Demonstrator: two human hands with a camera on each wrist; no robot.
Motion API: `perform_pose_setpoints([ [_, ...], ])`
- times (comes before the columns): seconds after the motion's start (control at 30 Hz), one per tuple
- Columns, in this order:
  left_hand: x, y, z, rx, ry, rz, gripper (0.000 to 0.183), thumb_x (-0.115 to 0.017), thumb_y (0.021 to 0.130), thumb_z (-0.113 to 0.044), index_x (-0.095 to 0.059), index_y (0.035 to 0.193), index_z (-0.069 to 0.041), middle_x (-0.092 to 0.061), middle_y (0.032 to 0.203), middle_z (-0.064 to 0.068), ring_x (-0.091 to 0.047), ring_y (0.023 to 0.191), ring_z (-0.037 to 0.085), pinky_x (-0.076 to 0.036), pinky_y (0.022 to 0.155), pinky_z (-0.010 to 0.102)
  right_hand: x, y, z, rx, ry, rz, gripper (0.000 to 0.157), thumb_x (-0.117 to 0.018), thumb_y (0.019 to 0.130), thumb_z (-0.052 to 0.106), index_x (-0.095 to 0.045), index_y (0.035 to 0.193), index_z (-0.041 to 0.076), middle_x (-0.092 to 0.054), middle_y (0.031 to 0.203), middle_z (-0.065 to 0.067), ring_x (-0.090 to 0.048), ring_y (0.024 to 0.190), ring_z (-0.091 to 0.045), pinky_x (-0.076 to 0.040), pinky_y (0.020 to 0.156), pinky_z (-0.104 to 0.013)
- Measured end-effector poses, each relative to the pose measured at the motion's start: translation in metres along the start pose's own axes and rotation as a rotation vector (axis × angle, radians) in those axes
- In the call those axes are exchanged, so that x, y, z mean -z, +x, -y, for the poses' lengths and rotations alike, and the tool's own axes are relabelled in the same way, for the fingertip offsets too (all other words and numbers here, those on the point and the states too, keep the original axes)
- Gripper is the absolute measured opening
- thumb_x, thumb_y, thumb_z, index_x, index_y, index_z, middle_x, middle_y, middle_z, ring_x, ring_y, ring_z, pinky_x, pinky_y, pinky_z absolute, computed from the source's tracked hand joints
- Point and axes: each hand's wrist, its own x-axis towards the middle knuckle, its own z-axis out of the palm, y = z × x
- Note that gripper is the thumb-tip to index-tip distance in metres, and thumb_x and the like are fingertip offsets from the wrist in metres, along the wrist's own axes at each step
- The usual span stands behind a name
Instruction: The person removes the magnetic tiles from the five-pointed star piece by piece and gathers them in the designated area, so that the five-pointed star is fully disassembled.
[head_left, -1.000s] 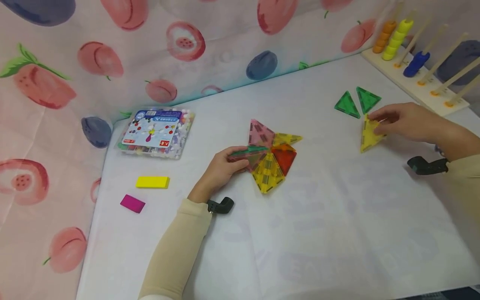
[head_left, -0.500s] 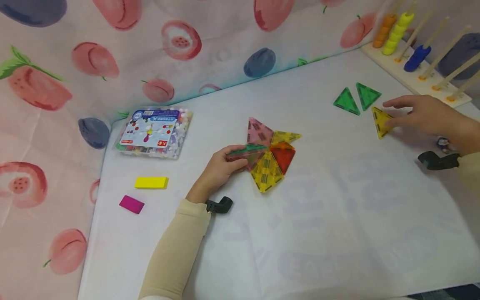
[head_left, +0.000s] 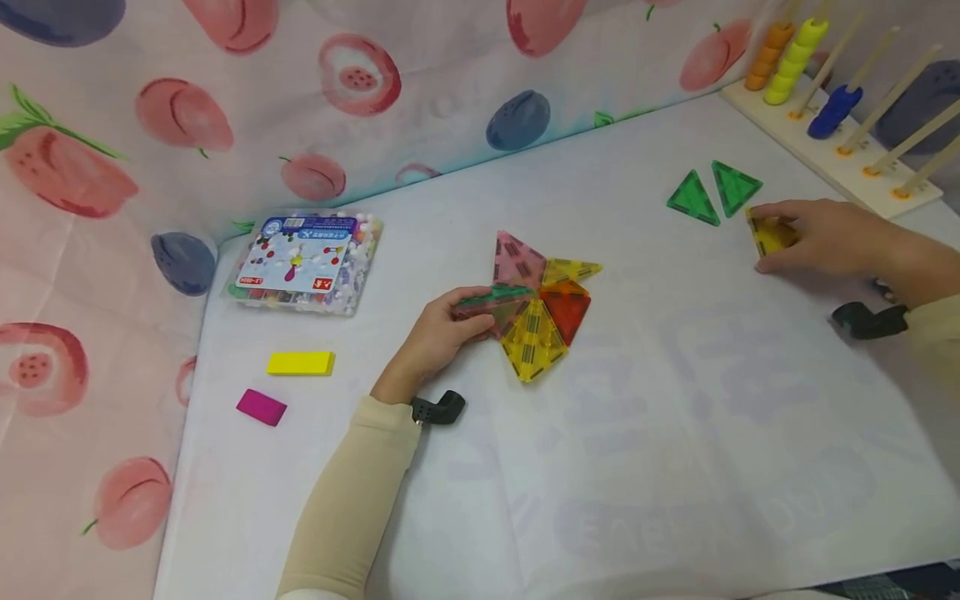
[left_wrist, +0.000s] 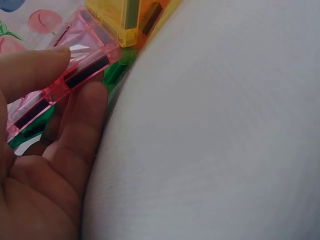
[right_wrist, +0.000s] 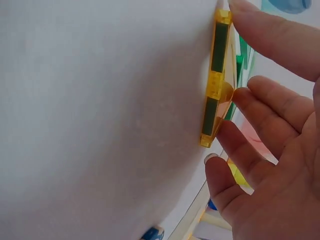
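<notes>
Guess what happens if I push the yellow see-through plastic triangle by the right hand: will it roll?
The yellow see-through plastic triangle probably won't roll, since its sides are straight. It may slide, being thin and flat. Its unbent edge suggests it's stiff.

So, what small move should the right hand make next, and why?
Probably lift the yellow triangular tile: the right hand spans it, fingers at its edges, while the left hand holds the magnetic tile cluster, which lies apart.

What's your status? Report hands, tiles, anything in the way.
Left hand pinching tile cluster. Right hand at loose yellow tile, grip unclear. Green tiles close by; nothing seen blocking loose tile from cluster.
</notes>
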Motion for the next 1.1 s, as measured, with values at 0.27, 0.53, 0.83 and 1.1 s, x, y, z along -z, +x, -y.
perform_pose_setpoints([
  [0.27,0.000,-0.003,-0.002,-0.015,-0.013,0.005,0.044,-0.068,0.079,-0.026,-0.054,0.120,-0.022,-0.056,0.110,0.006,-0.055,0.094,0.021,-0.048,0.076,0.028,0.002,-0.012,0.028,0.032,0.134,-0.092,0.083,-0.060,0.079,0.051,-0.023,0.142,0.011,-0.023,0.137,-0.030,-0.019,0.121,-0.050,-0.021,0.087,-0.065],
  [0.53,0.001,-0.005,-0.003,-0.019,-0.010,-0.015,0.043,-0.067,0.080,-0.026,-0.054,0.120,-0.023,-0.056,0.110,0.005,-0.055,0.094,0.021,-0.048,0.076,0.028,-0.033,-0.003,0.119,0.296,0.285,-0.041,0.055,-0.060,0.084,0.039,-0.044,0.131,0.015,-0.050,0.126,-0.004,-0.047,0.110,-0.021,-0.039,0.087,-0.046],
  [0.83,-0.002,-0.005,-0.003,-0.005,-0.011,-0.012,0.042,-0.067,0.079,-0.027,-0.054,0.119,-0.024,-0.057,0.108,0.006,-0.055,0.091,0.021,-0.048,0.076,0.028,-0.067,0.014,0.167,0.404,0.363,0.037,0.056,-0.061,0.084,0.036,-0.044,0.131,0.013,-0.054,0.121,-0.004,-0.051,0.099,-0.018,-0.043,0.084,-0.038],
  [1.1,-0.001,-0.003,-0.002,-0.012,-0.009,-0.009,0.042,-0.068,0.079,-0.029,-0.054,0.119,-0.025,-0.057,0.109,0.004,-0.055,0.093,0.020,-0.048,0.076,0.027,-0.068,0.022,0.182,0.377,0.416,-0.023,0.058,-0.060,0.083,0.041,-0.040,0.134,0.022,-0.046,0.128,-0.001,-0.050,0.098,-0.016,-0.046,0.078,-0.035],
])
